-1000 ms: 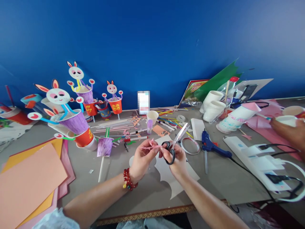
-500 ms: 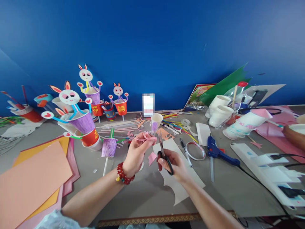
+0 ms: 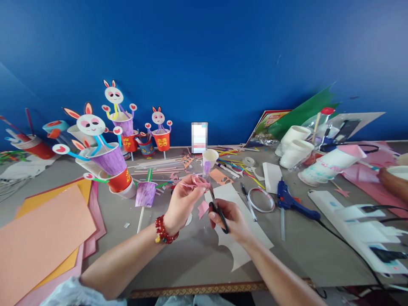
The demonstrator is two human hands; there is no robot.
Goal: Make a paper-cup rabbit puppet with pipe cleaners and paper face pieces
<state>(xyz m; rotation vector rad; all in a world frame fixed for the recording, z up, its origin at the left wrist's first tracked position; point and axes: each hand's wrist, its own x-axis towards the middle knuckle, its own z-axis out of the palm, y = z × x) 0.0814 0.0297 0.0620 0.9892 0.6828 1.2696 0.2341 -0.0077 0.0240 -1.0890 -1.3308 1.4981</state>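
My left hand point(image 3: 183, 202), a red bead bracelet on its wrist, pinches a small pink paper piece point(image 3: 196, 183) above the grey table point(image 3: 191, 255). My right hand point(image 3: 232, 219) grips black-handled scissors point(image 3: 216, 208) with the blades pointing up into the pink paper. A pink scrap point(image 3: 202, 208) hangs or lies just below, between both hands. Under my right hand lies a white paper sheet point(image 3: 242, 246) with scalloped cuts.
Bunny paper-cup crafts point(image 3: 108, 157) stand at the left, orange and pink paper sheets point(image 3: 41, 238) at the near left. A tape ring point(image 3: 261, 199), blue glue gun point(image 3: 293, 202), pen, white cups point(image 3: 296, 146) and power strip point(image 3: 360, 233) lie right. Another person's hand point(image 3: 393, 180) shows at the far right.
The scissors swung from pointing up and right to pointing straight into the pink paper, and a pink scrap has come away below it. The view shifted slightly left.
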